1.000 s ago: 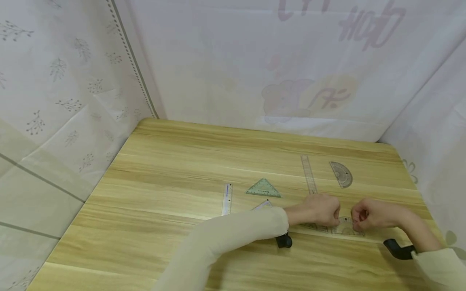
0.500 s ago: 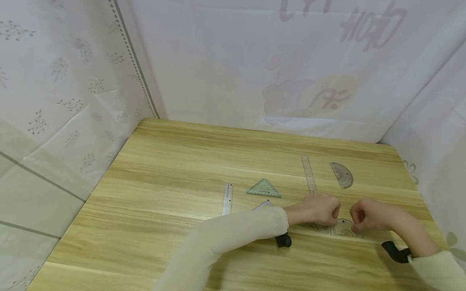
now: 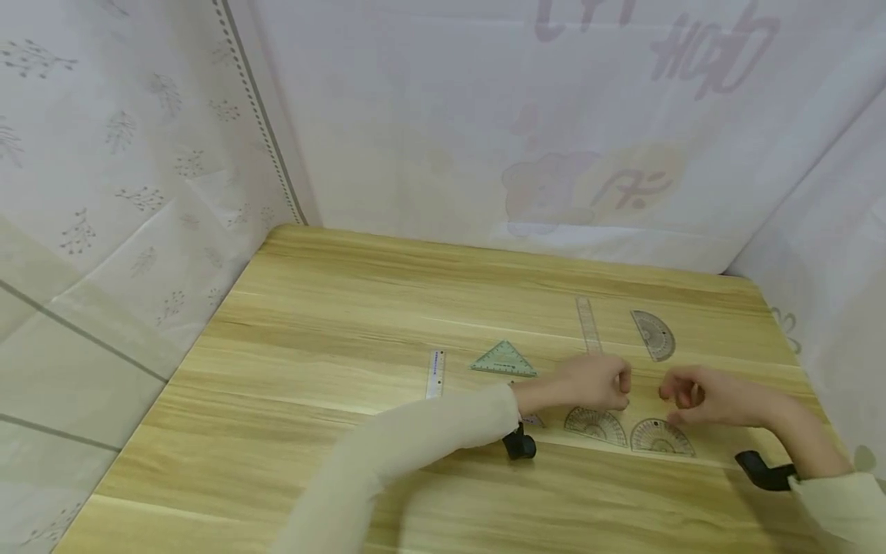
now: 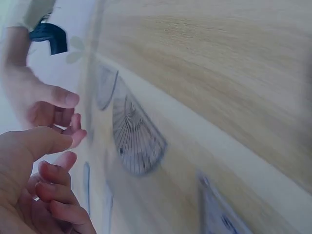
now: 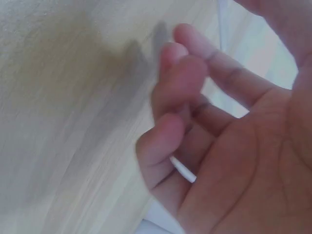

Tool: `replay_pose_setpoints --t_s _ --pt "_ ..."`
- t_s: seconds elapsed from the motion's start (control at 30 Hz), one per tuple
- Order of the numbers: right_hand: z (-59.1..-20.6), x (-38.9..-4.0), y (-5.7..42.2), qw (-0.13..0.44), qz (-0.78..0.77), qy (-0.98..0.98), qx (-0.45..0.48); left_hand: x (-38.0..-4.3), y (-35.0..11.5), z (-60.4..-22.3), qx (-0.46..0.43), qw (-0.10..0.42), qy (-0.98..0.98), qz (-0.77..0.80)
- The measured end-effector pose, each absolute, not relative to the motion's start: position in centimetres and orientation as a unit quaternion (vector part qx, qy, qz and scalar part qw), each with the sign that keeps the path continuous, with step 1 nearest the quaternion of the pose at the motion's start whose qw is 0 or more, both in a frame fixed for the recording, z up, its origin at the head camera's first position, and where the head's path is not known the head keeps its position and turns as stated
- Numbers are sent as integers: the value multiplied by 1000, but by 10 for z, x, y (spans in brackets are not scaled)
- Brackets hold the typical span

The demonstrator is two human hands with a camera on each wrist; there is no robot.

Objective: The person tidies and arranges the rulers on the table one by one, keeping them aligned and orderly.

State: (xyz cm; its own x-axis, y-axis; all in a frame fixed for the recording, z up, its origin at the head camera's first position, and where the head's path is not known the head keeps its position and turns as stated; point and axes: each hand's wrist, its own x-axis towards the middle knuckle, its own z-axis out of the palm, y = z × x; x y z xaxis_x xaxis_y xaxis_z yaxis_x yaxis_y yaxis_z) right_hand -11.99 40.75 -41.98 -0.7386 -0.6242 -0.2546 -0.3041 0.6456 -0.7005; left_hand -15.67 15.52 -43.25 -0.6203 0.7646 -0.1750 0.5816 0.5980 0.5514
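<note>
My left hand (image 3: 588, 382) hovers just above a clear protractor (image 3: 597, 425), fingers loosely curled and holding nothing. To the right, my right hand (image 3: 723, 396) is over the far side of a second clear protractor (image 3: 662, 438), its fingers bent and parted. Both protractors lie side by side with their straight edges toward me. In the left wrist view the nearer protractor (image 4: 136, 139) lies apart from my left hand's fingers. The right wrist view has bare wood past my right hand (image 5: 219, 131). A clear set square (image 3: 533, 420) is mostly hidden behind my left wrist.
A third protractor (image 3: 653, 335) and a long clear ruler (image 3: 589, 326) lie farther back. A green set square (image 3: 504, 360) and a short ruler (image 3: 434, 374) are left of my hands. Patterned cloth (image 3: 415, 123) hangs behind the wooden table (image 3: 332, 308).
Both hands have come off the right protractor, and the left hand has drawn back up and to the left. More of the two near protractors shows now.
</note>
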Motion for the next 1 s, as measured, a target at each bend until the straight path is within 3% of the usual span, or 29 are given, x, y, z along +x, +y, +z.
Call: replay_pose_setpoints --t_s 0.2,0.37,0.77,1.0 --pt "-415 -129 399 155 -332 884 -290 -167 109 -425 396 165 862 271" --pt "-408 -132 392 115 -333 890 -288 -169 59 -416 406 146 847 311" --pt "-395 -129 387 76 -331 898 -279 -163 -61 -397 414 94 845 324" --pt "-371 -139 382 48 -320 910 -259 -164 -120 -397 357 59 875 321"
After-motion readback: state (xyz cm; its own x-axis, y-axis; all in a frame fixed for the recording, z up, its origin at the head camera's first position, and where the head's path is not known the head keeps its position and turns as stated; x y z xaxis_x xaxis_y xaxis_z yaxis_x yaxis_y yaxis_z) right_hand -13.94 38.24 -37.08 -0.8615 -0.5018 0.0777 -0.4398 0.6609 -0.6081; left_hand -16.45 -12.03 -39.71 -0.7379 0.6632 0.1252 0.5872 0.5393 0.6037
